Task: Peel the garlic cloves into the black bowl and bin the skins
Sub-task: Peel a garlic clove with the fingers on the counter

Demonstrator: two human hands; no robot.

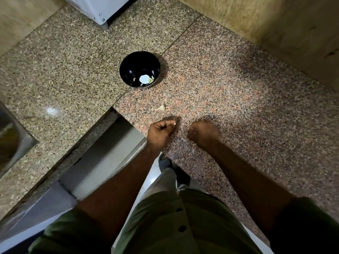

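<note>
Looking down from the head camera, the only view, both hands hang low over the speckled granite surface [229,85] near its front edge. The left hand [161,132] is curled, its fingers [169,123] pinching a small pale piece [175,123], probably a garlic clove or a scrap of skin; it is too small to tell which. The right hand [203,134] is curled into a loose fist, knuckles toward the camera. Whether it grasps anything I cannot tell, since the fingertips are hidden beneath it.

An unpeeled garlic clove [161,107] lies on the surface just beyond the left hand, between it and the black bowl [140,69]. The bowl stands farther back, well apart from both hands, and holds a few pale peeled cloves [152,78] around a bright reflection on its bottom. A tiny pale fleck [183,139], likely skin, lies on the surface between the 2 wrists. No bin is in view.

The main risk, as I judge it, is losing small pieces: the left hand works right beside the surface's cut-out corner, so a slipped clove or flake could drop to the floor. Skins could also end up in the bowl with the cloves, and thin flecks blend into the speckled stone and may be missed when binning.
</note>
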